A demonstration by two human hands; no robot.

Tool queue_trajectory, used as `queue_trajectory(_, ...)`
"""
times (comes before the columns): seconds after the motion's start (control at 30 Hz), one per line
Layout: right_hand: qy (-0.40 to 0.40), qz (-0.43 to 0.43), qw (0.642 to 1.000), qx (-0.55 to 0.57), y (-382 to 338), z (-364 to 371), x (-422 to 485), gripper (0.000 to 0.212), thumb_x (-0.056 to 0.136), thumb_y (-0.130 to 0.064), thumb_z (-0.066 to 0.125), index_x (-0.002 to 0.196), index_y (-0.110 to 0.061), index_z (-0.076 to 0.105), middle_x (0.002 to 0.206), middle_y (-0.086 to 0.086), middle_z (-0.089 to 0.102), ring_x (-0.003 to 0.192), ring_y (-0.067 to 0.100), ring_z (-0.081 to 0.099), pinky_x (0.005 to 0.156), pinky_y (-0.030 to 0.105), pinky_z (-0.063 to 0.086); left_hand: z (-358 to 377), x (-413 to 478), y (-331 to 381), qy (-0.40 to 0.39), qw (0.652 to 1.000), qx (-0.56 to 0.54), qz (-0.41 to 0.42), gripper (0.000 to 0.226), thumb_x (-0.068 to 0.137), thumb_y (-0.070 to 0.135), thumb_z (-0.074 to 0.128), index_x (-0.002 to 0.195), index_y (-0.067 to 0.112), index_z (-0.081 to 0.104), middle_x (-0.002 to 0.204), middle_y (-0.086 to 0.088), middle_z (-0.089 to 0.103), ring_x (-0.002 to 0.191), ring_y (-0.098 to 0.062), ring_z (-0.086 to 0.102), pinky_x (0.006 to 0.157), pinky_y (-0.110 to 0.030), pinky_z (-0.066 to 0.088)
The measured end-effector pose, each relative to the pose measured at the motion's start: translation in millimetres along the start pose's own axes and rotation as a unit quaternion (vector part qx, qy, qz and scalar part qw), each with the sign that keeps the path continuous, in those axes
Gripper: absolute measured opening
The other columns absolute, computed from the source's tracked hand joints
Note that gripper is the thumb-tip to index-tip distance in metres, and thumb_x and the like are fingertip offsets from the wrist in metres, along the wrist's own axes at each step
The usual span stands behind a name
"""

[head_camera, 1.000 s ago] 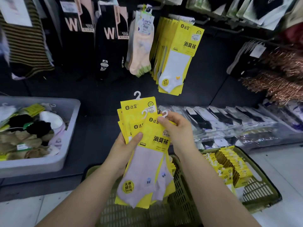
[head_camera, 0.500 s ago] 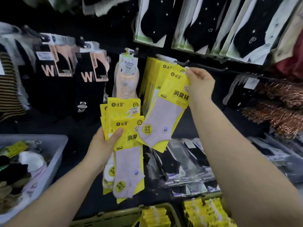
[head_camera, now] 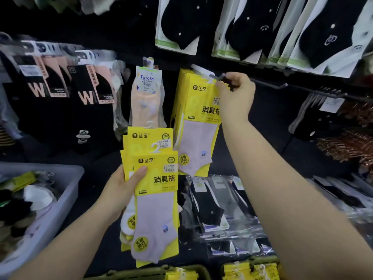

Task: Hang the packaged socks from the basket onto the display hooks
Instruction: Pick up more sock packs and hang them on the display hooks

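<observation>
The right hand (head_camera: 235,96) is pinching a yellow sock pack (head_camera: 198,122) by its top, fingers (head_camera: 234,77) curled, threading it onto the display hook (head_camera: 216,76). The left hand (head_camera: 119,190) is gripping the spare stack (head_camera: 156,178) above the basket (head_camera: 153,272). Next, I'd say, it needs seating and releasing.

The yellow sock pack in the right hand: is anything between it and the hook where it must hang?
Nothing visible does. The right hand holds the sock pack by its top, right at the tip of the hook. Other yellow packs already hang behind it, further back; the tip itself looks free.
</observation>
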State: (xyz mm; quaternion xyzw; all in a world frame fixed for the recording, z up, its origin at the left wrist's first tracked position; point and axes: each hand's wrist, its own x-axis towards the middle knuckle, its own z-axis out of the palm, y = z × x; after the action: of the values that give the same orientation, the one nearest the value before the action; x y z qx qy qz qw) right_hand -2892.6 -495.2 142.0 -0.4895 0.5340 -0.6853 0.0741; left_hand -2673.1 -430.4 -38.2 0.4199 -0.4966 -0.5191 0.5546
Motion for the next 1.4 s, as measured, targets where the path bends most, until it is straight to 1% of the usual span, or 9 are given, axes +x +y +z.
queue_trajectory(0.1, -0.031, -0.074, 0.997, 0.000, 15, -9, -51, 0.016, 0.082, -0.015, 0.062, 0.093, -0.022, 0.053, 0.091, -0.015, 0.042, 0.090, 0.015, 0.047, 0.086, 0.037, 0.044, 23, -2, 7, -0.028, 1.000, -0.009, -0.002, 0.045, 0.070, 0.050, 0.065, 0.109, 0.029, 0.061, 0.103, 0.005, 0.074, 0.092, -0.017, 0.072, 0.065, -0.022, 0.057)
queue_trajectory(0.2, -0.257, -0.019, 0.966, -0.013, 28, -12, -91, 0.042, 0.071, -0.045, 0.074, 0.100, -0.035, 0.045, 0.087, -0.018, 0.048, 0.091, 0.011, 0.053, 0.073, 0.023, 0.049, 46, 1, 14, -0.022, 0.999, -0.037, 0.006, 0.051, 0.067, 0.049, 0.068, 0.112, 0.027, 0.061, 0.106, 0.002, 0.073, 0.094, -0.018, 0.071, 0.068, -0.026, 0.058)
queue_trajectory(0.3, -0.321, 0.027, 0.947, 0.009, 38, -14, -84, 0.062, 0.061, -0.037, 0.086, 0.099, -0.045, 0.037, 0.078, -0.018, 0.063, 0.071, 0.002, 0.061, 0.053, 0.024, 0.052, 64, 2, 13, 0.000, 0.996, -0.085, 0.004, 0.052, 0.066, 0.045, 0.071, 0.113, 0.026, 0.059, 0.107, 0.001, 0.073, 0.095, -0.020, 0.071, 0.067, -0.026, 0.057)
queue_trajectory(0.37, -0.329, 0.035, 0.943, 0.033, 43, -16, -70, 0.062, 0.061, -0.029, 0.088, 0.100, -0.043, 0.041, 0.080, -0.005, 0.067, 0.069, 0.008, 0.064, 0.055, 0.025, 0.053, 71, 1, 11, 0.018, 0.994, -0.111, -0.002, 0.053, 0.066, 0.042, 0.073, 0.114, 0.026, 0.059, 0.108, 0.000, 0.073, 0.095, -0.020, 0.071, 0.067, -0.027, 0.058)
queue_trajectory(0.7, -0.333, 0.150, 0.921, 0.134, 45, -45, -54, 0.017, 0.071, -0.016, 0.082, 0.084, -0.027, 0.077, 0.093, -0.007, 0.075, 0.085, 0.013, 0.072, 0.067, 0.033, 0.059, 95, -4, 35, 0.040, 0.991, -0.124, 0.012, 0.061, 0.071, 0.038, 0.068, 0.126, 0.018, 0.052, 0.116, -0.004, 0.069, 0.103, -0.024, 0.068, 0.078, -0.037, 0.058)
queue_trajectory(0.87, -0.262, 0.079, 0.953, 0.133, 36, -56, -46, 0.016, 0.085, -0.023, 0.070, 0.077, -0.034, 0.077, 0.081, -0.012, 0.073, 0.068, 0.011, 0.063, 0.058, 0.026, 0.055, 86, 1, 26, 0.036, 0.997, -0.059, 0.033, 0.044, 0.080, 0.050, 0.065, 0.119, 0.031, 0.058, 0.114, 0.005, 0.070, 0.104, -0.018, 0.067, 0.087, -0.042, 0.053)
queue_trajectory(1.07, -0.136, -0.002, 0.988, 0.074, -8, -46, 3, 0.017, 0.090, -0.021, 0.061, 0.077, -0.026, 0.070, 0.061, -0.014, 0.062, 0.046, -0.005, 0.051, 0.046, 0.015, 0.045, 74, 2, 38, 0.065, 0.995, -0.063, 0.049, 0.037, 0.075, 0.052, 0.069, 0.108, 0.037, 0.061, 0.106, 0.009, 0.072, 0.096, -0.012, 0.070, 0.071, -0.030, 0.055)
queue_trajectory(1.23, -0.222, 0.009, 0.973, 0.068, -18, -31, 14, 0.014, 0.090, -0.014, 0.062, 0.085, -0.022, 0.071, 0.079, -0.011, 0.066, 0.061, -0.008, 0.057, 0.047, 0.010, 0.044, 67, -4, 43, 0.073, 0.995, -0.052, 0.036, 0.027, 0.084, 0.042, 0.065, 0.110, 0.033, 0.062, 0.104, 0.011, 0.073, 0.094, -0.010, 0.070, 0.071, -0.029, 0.056)
queue_trajectory(1.4, -0.186, 0.049, 0.980, 0.047, -17, -19, 19, 0.008, 0.088, -0.015, 0.066, 0.091, -0.015, 0.074, 0.074, -0.013, 0.064, 0.057, -0.004, 0.055, 0.045, 0.008, 0.042, 62, -13, 44, 0.082, 0.995, -0.048, 0.014, 0.028, 0.086, 0.038, 0.065, 0.112, 0.028, 0.061, 0.103, 0.008, 0.073, 0.093, -0.012, 0.071, 0.074, -0.034, 0.055)
